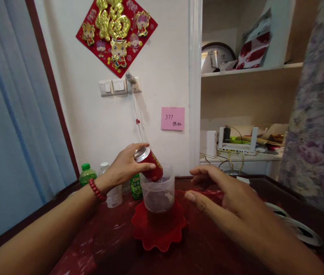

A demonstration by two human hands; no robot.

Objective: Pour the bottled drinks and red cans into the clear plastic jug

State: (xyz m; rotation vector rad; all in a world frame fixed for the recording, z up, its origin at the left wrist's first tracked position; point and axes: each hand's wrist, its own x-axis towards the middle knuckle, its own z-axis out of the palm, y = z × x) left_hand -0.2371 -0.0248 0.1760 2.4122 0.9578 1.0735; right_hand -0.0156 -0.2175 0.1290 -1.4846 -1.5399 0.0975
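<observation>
My right hand (pixel 222 198), nearest the camera on my feed, is poised at three o'clock from a clear plastic tub (pixel 156 199), thumb and fingers spread, well off its wall. My left hand (pixel 129 162), at ten o'clock behind a red bead bracelet (pixel 95 190), pinches a red drinks can (pixel 154 169) between thumb and fingers; I see it tilted over the tub's mouth, silver end up. The tub stands on a scalloped red dish (pixel 160 237). A green-capped bottle (pixel 87 176) sits at nine; a pink note (pixel 172 118) reading "377" hangs at twelve.
</observation>
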